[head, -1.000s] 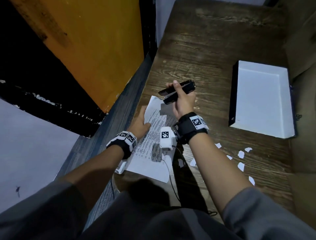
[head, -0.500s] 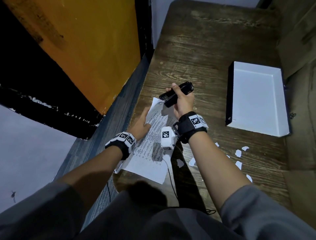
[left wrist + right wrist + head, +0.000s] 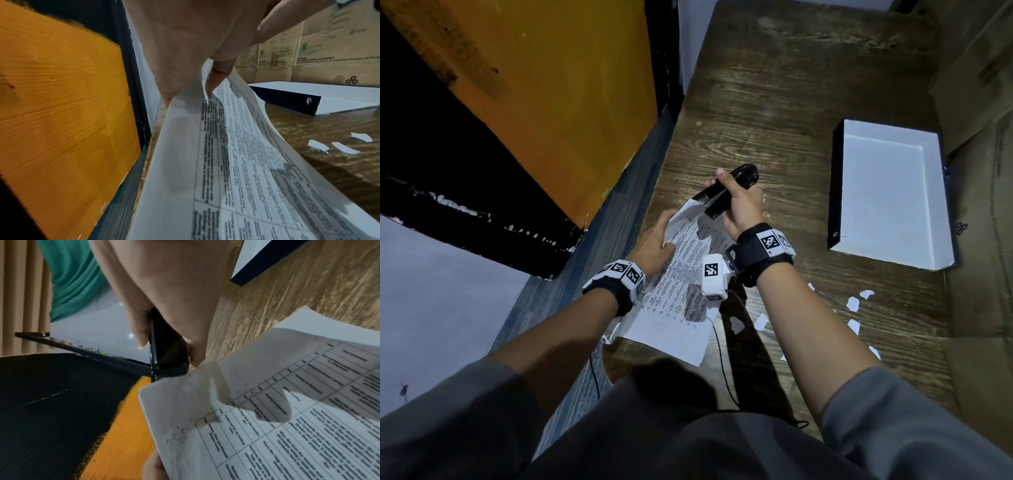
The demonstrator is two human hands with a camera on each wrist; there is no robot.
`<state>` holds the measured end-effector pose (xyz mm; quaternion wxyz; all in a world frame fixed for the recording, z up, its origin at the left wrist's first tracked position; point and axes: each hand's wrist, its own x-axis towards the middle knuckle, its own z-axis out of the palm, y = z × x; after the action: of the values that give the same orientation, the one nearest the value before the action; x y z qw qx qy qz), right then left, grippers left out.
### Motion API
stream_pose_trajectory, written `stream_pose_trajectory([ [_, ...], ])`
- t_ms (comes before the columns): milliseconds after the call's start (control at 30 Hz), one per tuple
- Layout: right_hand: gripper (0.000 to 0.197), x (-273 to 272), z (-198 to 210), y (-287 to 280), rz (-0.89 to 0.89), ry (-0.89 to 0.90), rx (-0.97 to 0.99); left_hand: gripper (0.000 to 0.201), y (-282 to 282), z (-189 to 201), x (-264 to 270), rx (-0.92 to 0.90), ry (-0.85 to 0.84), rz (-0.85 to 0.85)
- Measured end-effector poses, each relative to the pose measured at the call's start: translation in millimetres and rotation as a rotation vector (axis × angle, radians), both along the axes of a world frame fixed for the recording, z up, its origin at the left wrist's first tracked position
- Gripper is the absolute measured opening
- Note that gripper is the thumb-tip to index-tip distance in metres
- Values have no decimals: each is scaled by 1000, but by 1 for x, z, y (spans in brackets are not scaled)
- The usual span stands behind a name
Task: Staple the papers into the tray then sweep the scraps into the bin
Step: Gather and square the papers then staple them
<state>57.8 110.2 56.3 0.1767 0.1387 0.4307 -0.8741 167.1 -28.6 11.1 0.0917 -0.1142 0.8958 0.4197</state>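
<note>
Two printed sheets (image 3: 681, 274), glossy blk stapler (image 3: 726, 192), woodgrain desk (image 3: 774, 102)

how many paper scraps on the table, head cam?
7 scraps clearly visible: two left of the right forearm, one at its far edge, four on its right, nearer than the tray. The forearm may hide more.

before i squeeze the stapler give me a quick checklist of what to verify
1. Right hand has a grip on the stapler: ok.
2. Left hand holds the papers with the corner lifted: ok.
3. Corner sits inside the stapler mouth: ok.
4. All sheets aligned at that corner: cannot tell.
5. Fingers out of the mouth: ok.
6. Tray free to receive: ok.
</note>
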Motion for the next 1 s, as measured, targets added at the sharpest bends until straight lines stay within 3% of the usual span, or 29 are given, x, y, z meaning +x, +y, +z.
stream_pose_trajectory([
  [233, 6, 5, -4, -4, 5, 21, 38, 59, 2, 1, -3, 17, -17, -12],
  [400, 18, 8, -4, -16, -121, 17, 82, 57, 8, 7, -2, -8, -6, -9],
  [667, 31, -3, 0, -26, -314, -173, 202, 59, 14, 13, 0, -31, 3, -84],
  [867, 20, -2, -3, -19, -148, -59, 133, 63, 13, 11, -3, 63, -30, 10],
  [933, 42, -11, -10, 4, -137, -24, 232, 65, 11, 12, -6, 89, -51, 33],
  [1000, 53, -19, -14, 41, -64, 12, 443, 63, 7, 9, -8, 110, -51, 65],
])
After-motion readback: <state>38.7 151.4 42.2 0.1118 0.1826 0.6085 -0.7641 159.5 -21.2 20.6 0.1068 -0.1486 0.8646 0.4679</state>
